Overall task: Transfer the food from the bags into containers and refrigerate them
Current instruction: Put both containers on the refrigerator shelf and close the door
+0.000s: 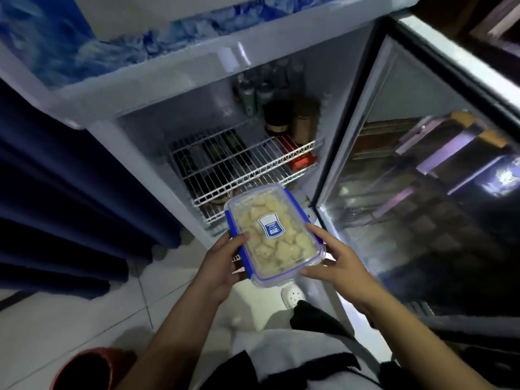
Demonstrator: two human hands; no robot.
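A clear plastic container (274, 232) with blue clip latches and a blue label on its lid is full of pale yellow food pieces. I hold it level in front of the open fridge (213, 114). My left hand (222, 263) grips its left side, thumb on the lid edge. My right hand (334, 263) grips its right side from below and beside. The container hovers just outside the lower white wire shelf (244, 175).
The fridge's glass door (427, 170) stands swung open on the right. Bottles and jars (278, 116) stand on an upper wire shelf, and dark items and a red packet (302, 161) lie below. A blue curtain (56, 206) hangs left. A red bucket (84, 370) sits on the tiled floor.
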